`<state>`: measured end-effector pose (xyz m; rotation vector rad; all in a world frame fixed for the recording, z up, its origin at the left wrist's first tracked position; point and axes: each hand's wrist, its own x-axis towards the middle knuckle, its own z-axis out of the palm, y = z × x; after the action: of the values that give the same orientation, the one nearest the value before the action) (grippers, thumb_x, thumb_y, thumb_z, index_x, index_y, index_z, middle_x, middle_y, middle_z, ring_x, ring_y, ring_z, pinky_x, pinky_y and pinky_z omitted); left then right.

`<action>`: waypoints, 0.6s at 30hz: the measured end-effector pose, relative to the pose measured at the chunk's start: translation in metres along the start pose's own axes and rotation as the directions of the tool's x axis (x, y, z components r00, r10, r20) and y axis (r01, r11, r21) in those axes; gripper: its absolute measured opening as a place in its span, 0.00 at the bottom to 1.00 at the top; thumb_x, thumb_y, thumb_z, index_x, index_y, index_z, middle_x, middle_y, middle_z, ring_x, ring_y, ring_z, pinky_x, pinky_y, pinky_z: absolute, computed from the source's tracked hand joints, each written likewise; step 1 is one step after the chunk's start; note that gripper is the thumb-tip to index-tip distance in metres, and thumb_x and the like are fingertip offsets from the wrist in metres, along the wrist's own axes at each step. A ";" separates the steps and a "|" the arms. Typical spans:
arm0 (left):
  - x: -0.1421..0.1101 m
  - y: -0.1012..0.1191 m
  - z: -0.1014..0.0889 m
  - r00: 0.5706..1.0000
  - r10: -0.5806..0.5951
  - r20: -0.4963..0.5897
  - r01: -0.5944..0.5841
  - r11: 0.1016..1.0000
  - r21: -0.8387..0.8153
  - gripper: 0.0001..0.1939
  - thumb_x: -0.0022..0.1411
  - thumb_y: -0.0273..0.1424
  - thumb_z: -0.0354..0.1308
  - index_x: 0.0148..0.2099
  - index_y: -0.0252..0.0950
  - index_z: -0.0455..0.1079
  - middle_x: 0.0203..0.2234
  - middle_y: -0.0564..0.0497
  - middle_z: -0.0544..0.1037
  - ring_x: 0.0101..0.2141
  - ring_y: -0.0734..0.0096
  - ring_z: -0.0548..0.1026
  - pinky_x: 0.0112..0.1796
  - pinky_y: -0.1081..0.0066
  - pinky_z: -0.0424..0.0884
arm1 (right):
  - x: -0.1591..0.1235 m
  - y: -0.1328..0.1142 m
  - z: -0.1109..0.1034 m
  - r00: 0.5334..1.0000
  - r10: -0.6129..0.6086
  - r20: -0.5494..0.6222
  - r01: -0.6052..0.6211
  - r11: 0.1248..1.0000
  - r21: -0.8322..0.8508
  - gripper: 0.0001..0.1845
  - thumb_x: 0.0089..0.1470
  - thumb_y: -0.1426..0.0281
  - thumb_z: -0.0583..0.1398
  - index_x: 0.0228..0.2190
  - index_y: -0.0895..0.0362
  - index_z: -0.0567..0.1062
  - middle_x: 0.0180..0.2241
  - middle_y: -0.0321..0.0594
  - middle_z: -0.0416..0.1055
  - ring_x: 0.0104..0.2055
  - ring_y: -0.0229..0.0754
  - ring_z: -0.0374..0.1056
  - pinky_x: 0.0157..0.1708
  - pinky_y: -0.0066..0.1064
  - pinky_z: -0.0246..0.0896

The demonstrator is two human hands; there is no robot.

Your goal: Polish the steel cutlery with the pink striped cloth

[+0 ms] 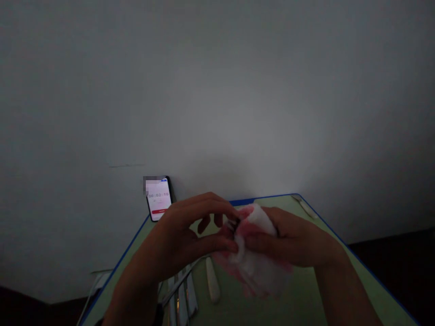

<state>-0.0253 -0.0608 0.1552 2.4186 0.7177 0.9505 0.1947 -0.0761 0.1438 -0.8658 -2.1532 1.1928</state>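
My right hand (295, 235) is closed around a bunched white and pink cloth (261, 276), its thumb pressed on the near side. From the left, my left hand (190, 231) meets the cloth with thumb and forefinger curled together, its other fingers bent behind. Between those fingertips, at the mouth of the cloth, shows a small dark and shiny bit, too dim to name. Below the hands lies a pale-handled piece of cutlery (212, 280), its far end hidden. Several metal knives (181, 299) lie side by side under my left forearm, with a thin handle slanting across them.
A phone (159, 199) showing a running timer leans on the wall at the back left. Another pale-handled utensil (306, 207) lies at the far right corner of the green, blue-edged table (292, 303). A grey wall (231, 113) rises right behind the table.
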 end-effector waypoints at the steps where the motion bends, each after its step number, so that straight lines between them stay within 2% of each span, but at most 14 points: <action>1: 0.000 -0.001 0.001 1.000 0.002 0.006 -0.002 1.000 0.005 0.15 0.53 0.34 0.61 0.44 0.40 0.68 0.34 0.51 0.74 0.33 0.73 0.71 0.33 0.74 0.68 | 0.002 -0.001 0.000 1.000 -0.007 -0.020 0.006 0.998 -0.063 0.13 0.54 0.63 0.55 0.39 0.57 0.69 0.33 0.36 0.70 0.31 0.34 0.63 0.30 0.24 0.58; 5: 0.002 -0.003 0.005 0.997 -0.018 0.069 0.014 0.999 0.052 0.15 0.56 0.33 0.58 0.48 0.43 0.67 0.35 0.53 0.74 0.32 0.76 0.70 0.30 0.77 0.66 | 0.007 -0.002 0.001 0.998 -0.008 -0.069 -0.007 0.975 -0.221 0.11 0.55 0.64 0.54 0.35 0.57 0.70 0.30 0.35 0.70 0.28 0.33 0.61 0.26 0.22 0.56; 11: -0.002 -0.006 0.008 0.988 -0.152 0.042 0.147 0.985 0.095 0.18 0.57 0.36 0.57 0.50 0.43 0.62 0.36 0.54 0.73 0.32 0.76 0.69 0.31 0.77 0.67 | 0.007 -0.005 0.003 0.994 0.006 -0.111 -0.033 0.969 -0.245 0.13 0.56 0.61 0.52 0.37 0.56 0.70 0.30 0.34 0.71 0.26 0.32 0.63 0.23 0.22 0.54; 14: -0.003 -0.008 0.010 0.983 -0.177 0.050 0.171 0.980 0.097 0.12 0.59 0.37 0.54 0.44 0.39 0.63 0.34 0.54 0.71 0.32 0.76 0.68 0.31 0.76 0.66 | 0.007 -0.005 0.005 0.988 0.009 -0.157 -0.053 0.960 -0.275 0.15 0.56 0.60 0.51 0.38 0.55 0.70 0.30 0.34 0.72 0.27 0.33 0.64 0.24 0.22 0.55; 18: -0.003 -0.007 0.012 0.989 -0.147 0.022 0.142 0.976 0.167 0.08 0.61 0.36 0.51 0.36 0.37 0.63 0.29 0.54 0.67 0.29 0.76 0.65 0.30 0.75 0.64 | 0.007 -0.003 0.005 0.981 0.009 -0.194 -0.071 0.946 -0.315 0.14 0.56 0.60 0.51 0.35 0.56 0.70 0.28 0.34 0.71 0.26 0.32 0.63 0.23 0.23 0.54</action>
<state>-0.0206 -0.0591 0.1418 2.4765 0.9800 0.8183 0.1854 -0.0745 0.1451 -1.1173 -2.2106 0.7489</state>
